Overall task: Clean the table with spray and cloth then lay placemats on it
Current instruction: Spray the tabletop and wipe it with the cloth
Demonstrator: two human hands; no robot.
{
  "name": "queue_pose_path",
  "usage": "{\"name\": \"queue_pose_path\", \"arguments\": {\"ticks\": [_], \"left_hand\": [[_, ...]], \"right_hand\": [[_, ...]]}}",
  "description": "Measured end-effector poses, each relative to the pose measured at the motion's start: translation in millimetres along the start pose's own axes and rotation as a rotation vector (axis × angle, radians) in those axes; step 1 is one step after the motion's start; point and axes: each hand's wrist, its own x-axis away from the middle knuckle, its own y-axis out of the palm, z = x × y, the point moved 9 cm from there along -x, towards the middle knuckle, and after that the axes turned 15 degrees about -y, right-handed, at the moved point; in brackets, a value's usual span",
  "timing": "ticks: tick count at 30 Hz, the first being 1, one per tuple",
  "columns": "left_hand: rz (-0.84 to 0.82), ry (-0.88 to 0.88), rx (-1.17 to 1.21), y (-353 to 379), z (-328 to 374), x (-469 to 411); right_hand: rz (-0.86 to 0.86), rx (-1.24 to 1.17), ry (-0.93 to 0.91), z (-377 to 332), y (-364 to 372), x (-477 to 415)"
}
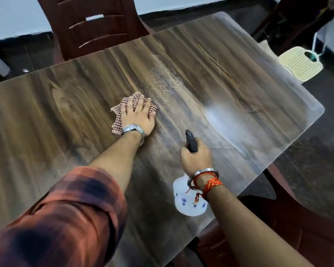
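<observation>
Wood-grain counter [69,105] fills the view, dark brown streaks running away from you, with a pale glare washing over its far right corner. Your left hand [137,116] is pressed flat, fingers spread, on top of the cloth [118,120], a folded red-and-white checked cloth lying near the middle of the counter; the hand is open and pinning it down rather than gripping it. A metal watch [132,128] sits at that wrist, and the plaid sleeve [66,214] is rolled up past the forearm.

Over to your right hand [196,159]: it's closed around the neck of the spray bottle [189,203], fingers wrapped on the black trigger head [191,141], nozzle pointing away from you across the counter. The bottle's white body with small blue flower prints hangs below the wrist, over the near right part of the counter. A steel bangle [202,175] and red-orange threads [210,186] ring that wrist.

Just ahead of the nozzle, a whitish mist patch [220,116] shows above the surface, and fine droplets [162,81] speckle the wood beyond the cloth.

Behind the counter stands a dark red chair [96,26], pushed in close. Off the far right corner, a cream woven item [300,63] rests on something lower; what it is, you can't tell.
</observation>
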Motion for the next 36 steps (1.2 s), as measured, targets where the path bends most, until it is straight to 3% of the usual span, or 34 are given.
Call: {"name": "queue_pose_path", "arguments": {"ticks": [4,7,12,15,19,22,26,29,31,36], "left_hand": [[-0.022,0.195,-0.039,17.6,66.6,59.8],[-0.063,0.217,0.002,27.3,62.5,98.1],[0.062,-0.302,0.149,12.8,-96.4,116.2],[0.104,-0.616,0.181,9.9,-208.9,175.1],[0.052,-0.828,0.212,29.1,-254.5,265.3],[0.057,-0.674,0.156,39.6,-192.2,289.0],[-0.039,-0.21,0.004,67.2,-57.9,330.1],[-0.08,-0.074,0.005,74.8,-33.1,365.0],[-0.049,-0.19,0.049,74.2,-73.5,377.1],[0.061,-0.711,0.172,66.9,-239.4,433.8]], "right_hand": [[0.036,-0.023,0.005,8.6,-13.5,0.3],[0.02,-0.019,-0.042,3.7,-15.1,8.2],[-0.156,-0.017,-0.157,-13.2,1.4,37.0],[-0.253,-0.002,-0.221,-16.8,5.4,68.2],[-0.344,0.001,-0.28,-10.1,-0.6,111.2],[-0.349,-0.007,-0.302,-0.5,-15.6,132.6],[-0.338,0.002,-0.326,6.4,-33.8,145.9],[-0.362,0.058,-0.346,4.3,-34.4,155.3],[-0.387,0.072,-0.341,3.0,-28.4,163.4],[-0.504,0.08,-0.39,-2.8,9.8,213.8]]}}
